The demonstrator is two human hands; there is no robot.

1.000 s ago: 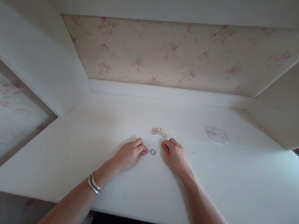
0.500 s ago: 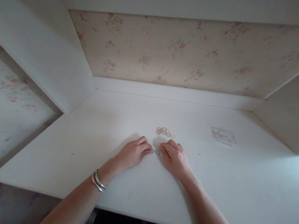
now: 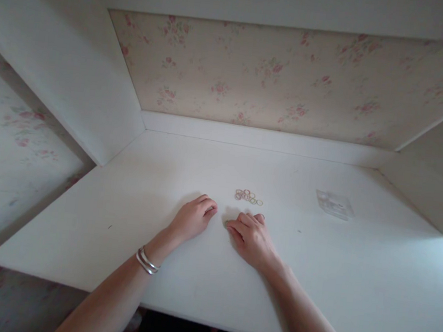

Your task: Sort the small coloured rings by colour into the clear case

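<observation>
In the middle, your right fingers (image 3: 234, 226) hide most of a tiny thing (image 3: 226, 223). The clear box (image 3: 335, 206) at right looks blurry inside. The bottom edge cuts off your arms (image 3: 311, 307).

No text can be read here — not a label, number, brand or sign.

Small ring (image 3: 226, 223) now prob. in R hand (image 3: 251, 237), L hand (image 3: 195, 217) apart

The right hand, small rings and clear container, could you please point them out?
Right hand (image 3: 252, 238): head view, back of hand.
Small rings (image 3: 246, 196): head view, cluster's middle.
Clear container (image 3: 334, 205): head view, its middle.
</observation>
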